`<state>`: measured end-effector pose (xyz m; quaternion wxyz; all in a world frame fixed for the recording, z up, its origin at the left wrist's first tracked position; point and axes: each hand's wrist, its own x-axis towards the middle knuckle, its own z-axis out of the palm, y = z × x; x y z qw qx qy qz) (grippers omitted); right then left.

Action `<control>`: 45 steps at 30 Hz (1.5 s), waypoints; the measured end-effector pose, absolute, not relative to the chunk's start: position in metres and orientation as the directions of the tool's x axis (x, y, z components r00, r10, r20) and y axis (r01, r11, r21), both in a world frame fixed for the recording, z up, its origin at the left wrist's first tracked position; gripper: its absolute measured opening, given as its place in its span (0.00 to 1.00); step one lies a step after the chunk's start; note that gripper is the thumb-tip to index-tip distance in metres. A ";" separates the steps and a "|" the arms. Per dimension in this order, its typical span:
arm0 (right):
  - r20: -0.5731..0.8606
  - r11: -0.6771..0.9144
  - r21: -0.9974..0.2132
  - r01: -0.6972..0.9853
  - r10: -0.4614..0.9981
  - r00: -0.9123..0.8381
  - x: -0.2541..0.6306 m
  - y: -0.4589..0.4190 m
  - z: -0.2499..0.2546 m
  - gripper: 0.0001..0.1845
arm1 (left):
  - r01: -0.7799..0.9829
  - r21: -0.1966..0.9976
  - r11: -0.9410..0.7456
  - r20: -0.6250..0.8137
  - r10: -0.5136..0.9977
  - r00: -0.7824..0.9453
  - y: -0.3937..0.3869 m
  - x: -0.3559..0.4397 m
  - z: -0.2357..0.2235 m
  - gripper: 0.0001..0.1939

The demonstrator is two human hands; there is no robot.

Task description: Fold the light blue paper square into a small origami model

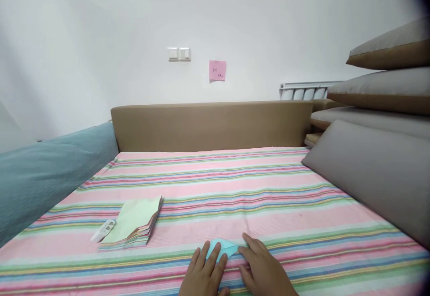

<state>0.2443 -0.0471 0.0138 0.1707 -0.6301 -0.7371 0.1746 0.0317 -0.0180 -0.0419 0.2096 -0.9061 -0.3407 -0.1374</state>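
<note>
While left hand (204, 274) covers turquoise paper (227, 245) — grip spread | right hand (262, 264) touches its tip — grip parted

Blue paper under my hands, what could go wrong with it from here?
The narrow tip of the blue paper, by the right hand, might bend. With the left hand lying over its wider end, a slip could shift the folds. The striped cloth beneath looks slightly wrinkled, so creases may come out uneven.
</note>
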 end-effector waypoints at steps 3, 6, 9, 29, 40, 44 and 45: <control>0.038 0.120 -0.468 0.875 0.993 -0.116 0.247 -0.047 0.015 0.18 | 0.678 -0.288 -0.676 0.408 0.554 0.726 -0.017 0.032 -0.044 0.32; 0.076 0.094 -0.430 0.898 0.995 -0.068 0.249 -0.048 0.017 0.13 | 0.681 -0.280 -0.676 0.417 0.554 0.721 -0.017 0.032 -0.043 0.32; 0.169 0.162 -0.377 0.912 0.980 -0.104 0.248 -0.048 0.012 0.17 | 0.671 -0.348 -0.655 0.440 0.518 0.733 -0.017 0.031 -0.041 0.31; 0.343 0.333 -0.129 0.934 0.899 -0.273 0.229 -0.035 -0.031 0.34 | 0.655 -0.428 -0.623 0.486 0.453 0.748 -0.017 0.030 -0.037 0.31; 0.237 0.242 -0.184 0.953 0.952 -0.195 0.232 -0.040 -0.020 0.28 | 0.670 -0.362 -0.648 0.444 0.512 0.735 -0.022 0.033 -0.034 0.31; 0.226 0.197 -0.216 0.956 0.963 -0.147 0.239 -0.039 -0.025 0.27 | 0.678 -0.334 -0.655 0.424 0.538 0.729 -0.024 0.034 -0.032 0.32; 0.237 0.184 -0.221 0.958 0.963 -0.130 0.241 -0.038 -0.026 0.27 | 0.679 -0.330 -0.656 0.422 0.541 0.727 -0.024 0.034 -0.031 0.32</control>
